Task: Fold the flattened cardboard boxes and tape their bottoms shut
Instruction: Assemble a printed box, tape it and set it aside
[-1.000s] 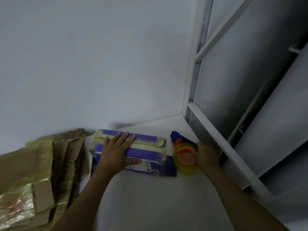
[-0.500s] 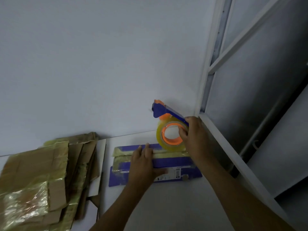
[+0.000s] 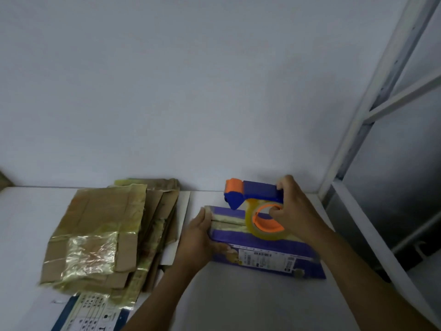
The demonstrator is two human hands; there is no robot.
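Two hands work on one purple box (image 3: pixel 267 243) in the head view. The box lies on a smooth white table (image 3: pixel 238 302), near the far wall and right of centre. It is long and low, with yellowish glossy tape strips along its top and a white printed label on its near side.

The left hand (image 3: pixel 198 237) rests on the left end of the box, its fingers straight and laid flat over the top edge, with the thumb along the near side. The right hand (image 3: pixel 296 211) is clenched round a tape dispenser (image 3: pixel 257 191) of blue plastic with an orange roller at its left tip. Its tape roll (image 3: pixel 269 235), round and clear yellow on an orange core, touches the top of the box.

Left of the box lies a stack of flattened cardboard (image 3: pixel 100 225), brown and matt, with wrinkled shiny tape patches. A printed sheet (image 3: pixel 90 311) lies near it. On the right stands a white metal frame (image 3: pixel 372 91).
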